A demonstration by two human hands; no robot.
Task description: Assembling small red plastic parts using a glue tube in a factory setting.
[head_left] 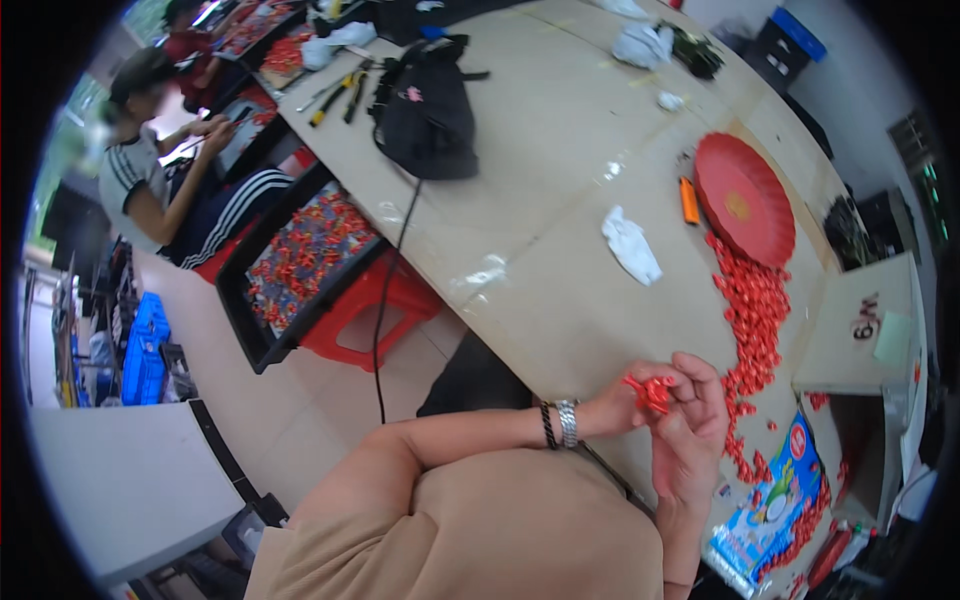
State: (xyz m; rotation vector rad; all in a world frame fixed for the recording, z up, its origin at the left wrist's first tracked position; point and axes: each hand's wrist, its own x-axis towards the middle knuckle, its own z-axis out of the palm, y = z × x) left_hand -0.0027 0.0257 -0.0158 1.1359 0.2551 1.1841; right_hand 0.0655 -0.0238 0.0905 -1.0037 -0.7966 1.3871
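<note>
My left hand (608,408) and my right hand (690,425) meet over the near table edge. Between their fingertips is a small shiny red piece (655,394) with pointed parts; its exact kind is too small to tell. The right thumb and fingers pinch it from the right, while the left fingers close on it from the other side, partly hidden. Just right of my hands, a long heap of small red pieces (752,325) runs along the table. The heap begins at the rim of a red fluted dish (712,205), which lies tilted on its far end.
An orange lighter (689,201) and a white cloth (630,246) lie on the table (540,250). Farther off are a black bag (428,110) with a cable and pliers (354,96). A black tray (262,345) of pieces rests on a red stool (375,315); a co-worker (150,170) sits beyond. A blue packet (770,510) lies at right.
</note>
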